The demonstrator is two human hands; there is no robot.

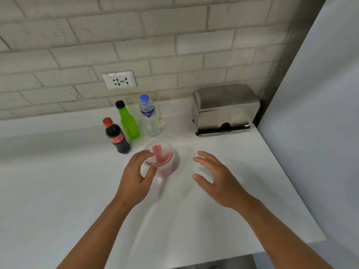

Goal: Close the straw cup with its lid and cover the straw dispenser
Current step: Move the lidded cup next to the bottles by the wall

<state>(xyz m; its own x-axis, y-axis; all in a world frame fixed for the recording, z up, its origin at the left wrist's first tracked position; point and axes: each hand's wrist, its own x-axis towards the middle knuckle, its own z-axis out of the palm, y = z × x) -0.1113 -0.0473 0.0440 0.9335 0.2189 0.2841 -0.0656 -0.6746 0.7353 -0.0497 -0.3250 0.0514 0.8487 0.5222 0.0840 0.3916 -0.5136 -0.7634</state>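
Both forearms (93, 230) bare, sleeveless as far as visible; apparently no rings or watch.

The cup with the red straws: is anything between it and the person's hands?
Nothing visible. The straw cup stands on bare counter; the left hand is at its near-left side, the open right hand apart to its right. The bottles stand behind it.

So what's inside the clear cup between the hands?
Red straws lie bundled inside the clear cup, leaning across it. The left hand covers the cup's near-left side, so the bottom there is hidden. Blur makes it unclear whether a lid is on.
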